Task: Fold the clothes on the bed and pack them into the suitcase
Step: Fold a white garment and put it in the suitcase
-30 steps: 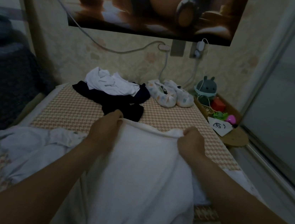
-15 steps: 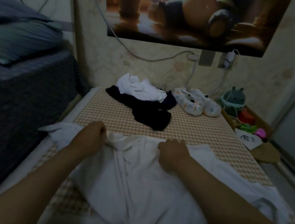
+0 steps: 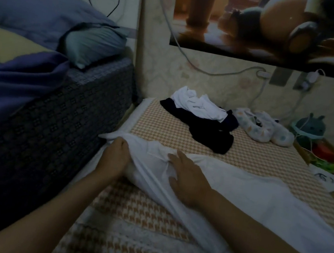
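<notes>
Two hands work at the near end of the checked mattress (image 3: 147, 212), both on one long white garment (image 3: 258, 198) that lies crosswise from the mattress's left edge towards the right. The left hand (image 3: 116, 158) has its fingers curled into a bunched fold at the garment's left end, gripping it, and the fingertips are buried in the cloth. The right hand (image 3: 189, 179) lies just beside it, flat on the garment with fingers spread, pressing down. The garment's right end runs out of view, and the right forearm covers part of its near hem.

Farther up the mattress lie two more pieces, touching: one dark garment (image 3: 211, 132) with one crumpled white garment (image 3: 200, 107) on top of it. I cannot tell what kind of clothes they are. Just right of them sit two pale spotted slippers (image 3: 264, 128), side by side. Beyond them, one green plush toy (image 3: 309, 127) stands by the wall, and the small bright objects below it are too dim to name. One poster (image 3: 279, 28) is cut off at the top.
</notes>
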A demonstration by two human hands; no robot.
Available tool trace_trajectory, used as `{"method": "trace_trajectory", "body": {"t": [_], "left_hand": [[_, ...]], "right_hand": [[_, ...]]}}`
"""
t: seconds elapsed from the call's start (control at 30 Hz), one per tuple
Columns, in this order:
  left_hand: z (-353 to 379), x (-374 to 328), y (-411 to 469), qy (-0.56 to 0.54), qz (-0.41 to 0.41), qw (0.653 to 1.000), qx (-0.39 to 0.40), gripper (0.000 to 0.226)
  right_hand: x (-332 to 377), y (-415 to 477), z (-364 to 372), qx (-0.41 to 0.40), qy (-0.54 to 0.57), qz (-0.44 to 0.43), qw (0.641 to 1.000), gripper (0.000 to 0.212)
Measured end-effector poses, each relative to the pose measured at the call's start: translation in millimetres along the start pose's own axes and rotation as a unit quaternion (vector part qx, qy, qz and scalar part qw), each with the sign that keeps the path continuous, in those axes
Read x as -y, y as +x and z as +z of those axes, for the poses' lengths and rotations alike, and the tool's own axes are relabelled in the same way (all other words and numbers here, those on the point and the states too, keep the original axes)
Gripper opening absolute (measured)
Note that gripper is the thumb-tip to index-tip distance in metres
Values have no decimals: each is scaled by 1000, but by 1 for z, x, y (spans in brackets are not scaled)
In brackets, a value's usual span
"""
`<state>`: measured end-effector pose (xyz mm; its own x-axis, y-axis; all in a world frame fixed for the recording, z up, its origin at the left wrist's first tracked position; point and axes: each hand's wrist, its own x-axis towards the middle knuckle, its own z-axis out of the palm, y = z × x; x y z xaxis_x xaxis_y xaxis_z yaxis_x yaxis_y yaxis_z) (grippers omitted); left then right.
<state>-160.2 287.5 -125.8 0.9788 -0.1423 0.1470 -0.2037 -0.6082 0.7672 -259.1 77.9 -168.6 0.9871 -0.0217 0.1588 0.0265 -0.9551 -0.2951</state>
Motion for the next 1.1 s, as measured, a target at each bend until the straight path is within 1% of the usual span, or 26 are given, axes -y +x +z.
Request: {"method": "trace_trajectory", "body": {"t": [0.07, 0.1, 0.13, 0.17, 0.23, 0.27, 0.3, 0.33, 0.37, 0.4, 0.43, 0.47, 0.5, 0.53, 0.6, 0.63, 0.67, 0.7, 0.77, 0.8, 0.83, 0.87, 0.9, 0.97, 1.03, 1.1], "left_hand": [[-15, 5, 9, 46, 27, 997, 50, 25], [-22, 13, 13, 101, 41, 989, 103, 17], [-30, 20, 15, 168, 56, 966, 187, 8], [-35, 29, 17, 246, 68, 923, 289, 7], [-40, 36, 11, 358, 40, 807, 468, 10], [-40, 35, 8, 388, 16, 766, 512, 12], [-38, 33, 10, 419, 11, 747, 516, 12], [-35, 28, 13, 448, 29, 743, 496, 18], [-30, 22, 18, 484, 51, 747, 453, 29], [-23, 17, 23, 497, 70, 770, 394, 38], [-16, 12, 28, 465, 95, 815, 332, 40], [-5, 10, 34, 405, 132, 862, 275, 36], [4, 8, 38, 334, 186, 895, 231, 34], [14, 7, 42, 271, 249, 905, 214, 35], [30, 9, 46, 188, 352, 892, 212, 46], [39, 12, 50, 163, 375, 886, 219, 52], [44, 9, 48, 150, 378, 884, 231, 53], [48, 7, 47, 156, 381, 880, 237, 50], [52, -2, 45, 186, 399, 868, 230, 34], [50, -7, 43, 209, 408, 862, 218, 24], [47, -11, 43, 224, 411, 860, 201, 16], [43, -14, 43, 223, 405, 863, 202, 9], [39, -16, 41, 216, 399, 866, 208, 10], [27, -17, 41, 224, 365, 870, 245, 20], [17, -11, 41, 235, 309, 869, 308, 15], [11, -5, 38, 268, 271, 849, 365, 20]], "right_hand": [[-3, -2, 1, 23, -4, 24, 999, 68], [-5, -4, 2, 34, -12, 34, 999, 72], [-8, -5, 3, 39, -25, 39, 998, 79], [-11, -7, 5, 43, -38, 38, 998, 86], [-15, -6, 7, 49, -47, 29, 997, 88], [-14, -3, 5, 47, -38, 23, 998, 85], [-12, 1, 2, 47, -18, 20, 999, 82], [-10, 7, -3, 50, 3, 24, 998, 83], [-8, 15, -7, 56, 18, 30, 998, 84], [-8, 23, -9, 63, 24, 37, 997, 84], [-10, 30, -11, 68, 18, 43, 997, 83], [-11, 38, -12, 73, 3, 52, 996, 80], [-13, 45, -14, 80, -18, 58, 995, 78], [-14, 50, -16, 88, -38, 63, 993, 74], [-13, 56, -22, 77, -61, 53, 994, 57], [-13, 58, -25, 58, -67, 42, 995, 44], [-12, 57, -27, 38, -78, 25, 996, 31], [-15, 56, -26, 13, -93, -2, 996, 23], [-25, 51, -21, -46, -113, -87, 989, 20], [-30, 49, -20, -57, -104, -122, 985, 19], [-33, 46, -22, -47, -89, -145, 984, 17], [-34, 42, -26, -24, -76, -155, 985, 20], [-34, 39, -29, 3, -62, -156, 986, 28], [-31, 34, -37, 44, -21, -149, 988, 45], [-31, 32, -42, 90, 77, -89, 989, 53], [-31, 35, -47, 126, 162, -2, 979, 55]]}}
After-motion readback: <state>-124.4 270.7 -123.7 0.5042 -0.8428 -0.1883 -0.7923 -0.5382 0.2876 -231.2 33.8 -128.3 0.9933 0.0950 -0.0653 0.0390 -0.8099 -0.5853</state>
